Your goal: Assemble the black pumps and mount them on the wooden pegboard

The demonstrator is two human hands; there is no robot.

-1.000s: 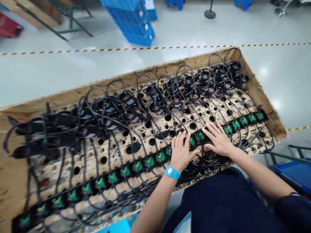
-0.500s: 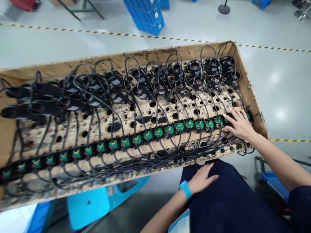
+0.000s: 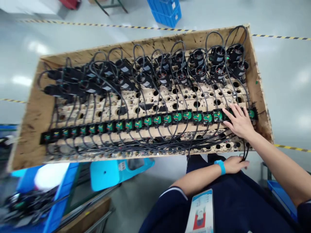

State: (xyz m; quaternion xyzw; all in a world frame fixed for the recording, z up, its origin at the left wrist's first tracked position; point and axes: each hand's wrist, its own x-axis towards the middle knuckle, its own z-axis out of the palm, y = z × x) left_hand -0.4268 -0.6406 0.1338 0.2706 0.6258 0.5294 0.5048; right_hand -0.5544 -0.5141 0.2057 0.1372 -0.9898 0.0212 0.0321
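A row of small black housings with green circuit boards (image 3: 157,120) runs the length of a wooden box, with black cables coming out of them. My right hand (image 3: 239,123) lies flat with fingers spread over the housings near the right end, hiding some of them. Just outside the box's front edge, my left hand (image 3: 234,164), with a blue wristband, has its fingers closed around a loop of black cables (image 3: 245,150) hanging over that edge. Behind the row, black cylindrical units (image 3: 181,76) lie in two rows, each with a cable.
The wooden box (image 3: 261,110) has raised walls and a floor full of holes. Cables are bundled along its front edge (image 3: 155,147). A blue stool (image 3: 104,174) and a blue bin (image 3: 54,207) of dark parts stand at lower left. Stacked blue crates (image 3: 167,14) stand behind.
My left hand has moved right from my lap to the hanging cables and closed on them. My right hand stays on the housings. The view has shifted, showing the box's left end.
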